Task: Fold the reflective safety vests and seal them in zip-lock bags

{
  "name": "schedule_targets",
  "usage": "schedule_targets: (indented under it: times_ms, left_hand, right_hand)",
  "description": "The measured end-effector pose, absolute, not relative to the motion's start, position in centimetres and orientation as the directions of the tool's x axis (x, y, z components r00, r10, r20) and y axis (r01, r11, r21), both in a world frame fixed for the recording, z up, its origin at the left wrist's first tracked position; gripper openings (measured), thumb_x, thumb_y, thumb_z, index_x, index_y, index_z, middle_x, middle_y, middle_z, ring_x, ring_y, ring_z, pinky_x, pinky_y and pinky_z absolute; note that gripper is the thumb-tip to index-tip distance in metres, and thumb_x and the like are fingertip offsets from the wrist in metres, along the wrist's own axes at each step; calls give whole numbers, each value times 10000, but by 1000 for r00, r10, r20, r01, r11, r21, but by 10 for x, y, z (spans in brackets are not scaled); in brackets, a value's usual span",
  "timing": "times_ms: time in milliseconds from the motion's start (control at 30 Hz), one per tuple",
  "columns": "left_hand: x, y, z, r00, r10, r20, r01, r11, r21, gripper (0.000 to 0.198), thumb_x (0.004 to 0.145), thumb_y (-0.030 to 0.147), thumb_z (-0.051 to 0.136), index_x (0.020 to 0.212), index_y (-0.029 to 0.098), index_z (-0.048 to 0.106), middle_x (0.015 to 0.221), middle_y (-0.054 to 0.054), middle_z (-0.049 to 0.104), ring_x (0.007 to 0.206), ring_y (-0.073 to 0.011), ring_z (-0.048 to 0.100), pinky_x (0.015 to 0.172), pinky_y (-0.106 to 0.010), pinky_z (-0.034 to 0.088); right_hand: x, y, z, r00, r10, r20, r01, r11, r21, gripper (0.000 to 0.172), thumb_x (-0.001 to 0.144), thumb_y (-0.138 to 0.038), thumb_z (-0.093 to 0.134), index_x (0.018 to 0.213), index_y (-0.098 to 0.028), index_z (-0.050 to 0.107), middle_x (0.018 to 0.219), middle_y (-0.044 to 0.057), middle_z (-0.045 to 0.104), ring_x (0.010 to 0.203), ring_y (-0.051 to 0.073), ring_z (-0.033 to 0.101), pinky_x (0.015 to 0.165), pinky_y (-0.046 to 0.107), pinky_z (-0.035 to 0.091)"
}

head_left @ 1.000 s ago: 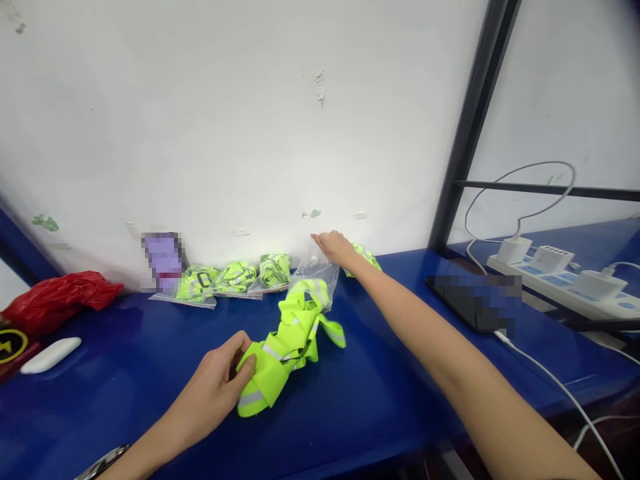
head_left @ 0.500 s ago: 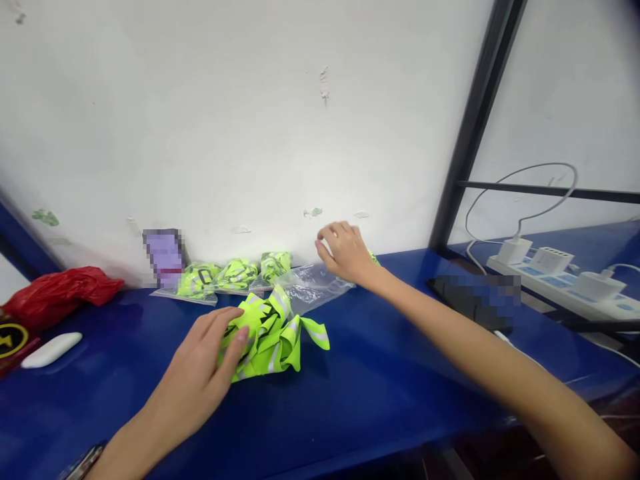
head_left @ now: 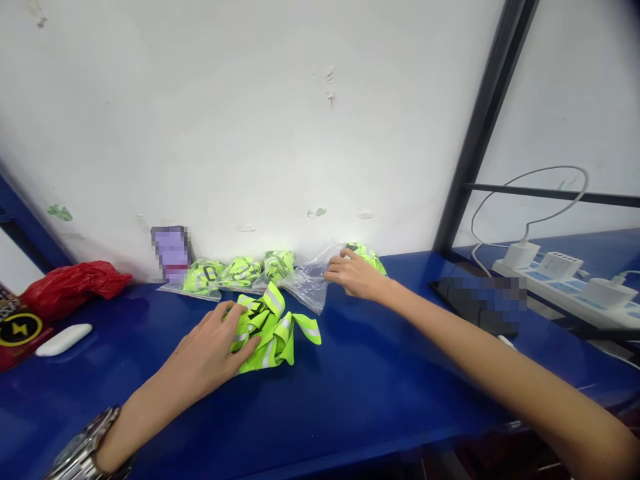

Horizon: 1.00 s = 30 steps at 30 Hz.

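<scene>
Head view: one reflective vest (head_left: 270,333) lies loose on the blue desk (head_left: 320,413), pinned by the open, unclenched left hand (head_left: 197,353). One clear bag (head_left: 307,283) lies just beyond it, seemingly steadied by the curled right hand (head_left: 356,275), though its grip cannot be told. Three bagged bundles (head_left: 241,271) line the wall (head_left: 250,133); a fourth bundle (head_left: 370,255) lies behind the right hand.

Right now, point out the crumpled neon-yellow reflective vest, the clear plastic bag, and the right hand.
Crumpled neon-yellow reflective vest (head_left: 270,337), head view, on its folded fabric.
Clear plastic bag (head_left: 307,287), head view, on its middle.
Right hand (head_left: 356,275), head view, on its back.
</scene>
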State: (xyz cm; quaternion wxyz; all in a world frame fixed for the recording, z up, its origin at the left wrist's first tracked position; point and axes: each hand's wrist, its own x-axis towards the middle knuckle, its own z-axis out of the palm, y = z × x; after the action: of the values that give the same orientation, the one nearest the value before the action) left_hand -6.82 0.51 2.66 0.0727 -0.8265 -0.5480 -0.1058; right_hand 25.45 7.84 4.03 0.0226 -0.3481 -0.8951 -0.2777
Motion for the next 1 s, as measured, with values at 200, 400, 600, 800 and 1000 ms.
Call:
schedule_targets:
  times_ms: [200, 400, 600, 800, 1000]
  left_hand:
    - [-82, 19, 38, 297, 924, 241, 914, -348, 207, 423, 893, 587, 349, 881, 217, 554, 933, -74, 661, 784, -259, 645, 672, -326, 434]
    - [-91, 41, 47, 251, 958, 138, 925, -280, 258, 372, 813, 600, 470, 822, 234, 537, 590, -2, 593, 569, -231, 590, 555, -289, 382]
    - [-90, 45, 50, 316, 948, 31, 892, -308, 331, 680, 679, 567, 619, 1250, 208, 533, 832, -62, 695, 644, -241, 650, 571, -283, 436]
    - [-85, 47, 51, 351, 932, 87, 877, -360, 319, 552, 754, 438, 490, 1265, 242, 559, 923, -56, 716, 614, -218, 639, 619, -296, 452]
    - [-80, 44, 64, 120, 940, 320, 641, -319, 698, 418, 744, 487, 548, 1010, 194, 683, 1006, -72, 716, 915, -277, 651, 713, -305, 506]
  right_hand:
    - [277, 118, 50, -598, 758, 260, 798, 534, 279, 371, 718, 44, 473, 932, -184, 673, 1123, 110, 668, 1078, 201, 571, 944, 326, 288]
    - [270, 112, 53, -473, 826, 307, 879, 420, 225, 348, 808, -26, 449, 1033, -143, 687, 1071, 151, 688, 1134, 265, 551, 902, 361, 334]
    - [235, 43, 56, -673, 665, 324, 730, 668, 143, 467, 853, -527, 543, 1182, -206, 624, 1131, 98, 678, 1081, 298, 553, 914, 418, 340]
    - [239, 44, 31, -718, 671, 183, 686, 637, 353, 345, 808, -70, 530, 1126, -158, 633, 973, 111, 711, 987, 277, 588, 902, 424, 340]
    - [242, 59, 41, -678, 678, 284, 735, 634, 241, 420, 837, -46, 453, 1215, -165, 593, 1178, 137, 655, 1139, 279, 540, 921, 402, 364]
